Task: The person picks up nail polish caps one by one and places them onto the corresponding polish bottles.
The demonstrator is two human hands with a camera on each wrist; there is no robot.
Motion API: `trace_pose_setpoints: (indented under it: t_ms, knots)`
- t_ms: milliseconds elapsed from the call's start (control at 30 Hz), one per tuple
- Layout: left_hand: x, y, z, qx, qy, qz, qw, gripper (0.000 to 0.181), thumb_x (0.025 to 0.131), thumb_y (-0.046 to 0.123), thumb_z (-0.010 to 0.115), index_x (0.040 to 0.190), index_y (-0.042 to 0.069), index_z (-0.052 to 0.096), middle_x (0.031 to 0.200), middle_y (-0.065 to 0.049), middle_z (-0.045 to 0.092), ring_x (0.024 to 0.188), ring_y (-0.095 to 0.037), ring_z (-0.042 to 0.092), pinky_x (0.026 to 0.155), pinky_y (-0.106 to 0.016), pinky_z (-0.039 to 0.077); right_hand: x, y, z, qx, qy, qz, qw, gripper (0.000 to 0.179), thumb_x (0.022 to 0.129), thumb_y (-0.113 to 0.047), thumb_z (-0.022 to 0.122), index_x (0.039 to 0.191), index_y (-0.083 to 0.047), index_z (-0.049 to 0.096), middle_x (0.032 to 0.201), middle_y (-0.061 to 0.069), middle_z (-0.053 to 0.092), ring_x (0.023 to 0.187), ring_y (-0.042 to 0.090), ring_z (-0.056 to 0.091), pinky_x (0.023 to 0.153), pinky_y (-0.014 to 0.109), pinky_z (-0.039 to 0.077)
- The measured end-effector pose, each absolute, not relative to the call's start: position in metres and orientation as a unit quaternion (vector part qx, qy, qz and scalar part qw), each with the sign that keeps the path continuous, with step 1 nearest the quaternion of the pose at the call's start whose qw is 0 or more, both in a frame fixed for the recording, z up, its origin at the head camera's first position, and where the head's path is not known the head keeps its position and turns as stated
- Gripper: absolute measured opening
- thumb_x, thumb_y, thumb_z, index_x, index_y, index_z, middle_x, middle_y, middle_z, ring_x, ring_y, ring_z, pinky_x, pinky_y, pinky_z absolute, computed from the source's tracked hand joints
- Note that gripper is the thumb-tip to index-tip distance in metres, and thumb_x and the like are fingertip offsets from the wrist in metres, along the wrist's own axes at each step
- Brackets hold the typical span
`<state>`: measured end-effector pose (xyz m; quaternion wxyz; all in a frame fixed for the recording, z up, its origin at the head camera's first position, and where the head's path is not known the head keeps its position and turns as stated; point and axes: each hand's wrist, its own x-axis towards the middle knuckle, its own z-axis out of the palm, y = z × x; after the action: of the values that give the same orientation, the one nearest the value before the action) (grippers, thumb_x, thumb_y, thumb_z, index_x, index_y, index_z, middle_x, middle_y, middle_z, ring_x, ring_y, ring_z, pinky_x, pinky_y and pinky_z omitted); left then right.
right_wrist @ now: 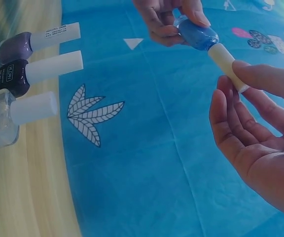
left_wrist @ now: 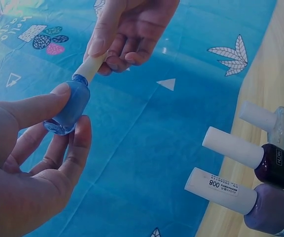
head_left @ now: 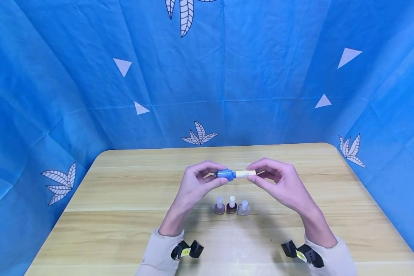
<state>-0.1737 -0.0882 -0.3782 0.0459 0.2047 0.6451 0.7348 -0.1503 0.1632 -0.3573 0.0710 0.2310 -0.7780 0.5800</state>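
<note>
A blue nail polish bottle [head_left: 225, 174] with a white cap [head_left: 243, 174] lies sideways in the air between both hands. My left hand [head_left: 199, 183] pinches the blue glass body between thumb and fingers. From the other side, my right hand [head_left: 276, 179] pinches the cap near its end. In the left wrist view the cap [left_wrist: 88, 68] sits against the neck of the blue bottle [left_wrist: 73, 106]. The right wrist view shows the same cap [right_wrist: 228, 66], with the right thumb on its outer end.
Below the hands, three nail polish bottles stand in a row on the wooden table [head_left: 124, 199]: a mauve one [head_left: 219, 209], a dark one [head_left: 231, 208] and a clear one [head_left: 243, 209]. All have white caps. A blue patterned cloth [head_left: 262, 76] hangs behind and beside the table.
</note>
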Motion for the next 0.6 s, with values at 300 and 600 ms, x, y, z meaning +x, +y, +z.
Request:
trace_pose_setpoints:
  t_ms: [300, 600]
  knots:
    - [-0.1741, -0.0883, -0.3799, 0.205, 0.649, 0.731, 0.041, 0.025, 0.086, -0.005, 0.08, 0.11, -0.004, 0.074, 0.108, -0.016, 0.068, 0.096, -0.026, 0.064, 0.097, -0.038, 0.059, -0.1519, 0.1634, -0.3591, 0.224, -0.787, 0.571, 0.065, 0.019, 0.091, 0.0, 0.076, 0.108, -0.008, 0.075, 0.101, 0.004, 0.072, 0.088, 0.021, 0.071, 0.084, 0.027, 0.062]
    - [-0.174, -0.0879, -0.3796, 0.206, 0.647, 0.733, 0.042, 0.024, 0.085, -0.006, 0.08, 0.109, -0.003, 0.074, 0.109, -0.015, 0.068, 0.097, -0.027, 0.063, 0.098, -0.039, 0.058, -0.1529, 0.1644, -0.3612, 0.207, -0.803, 0.557, 0.044, 0.013, 0.096, -0.009, 0.074, 0.109, -0.011, 0.073, 0.099, 0.003, 0.072, 0.085, 0.024, 0.071, 0.074, 0.024, 0.061]
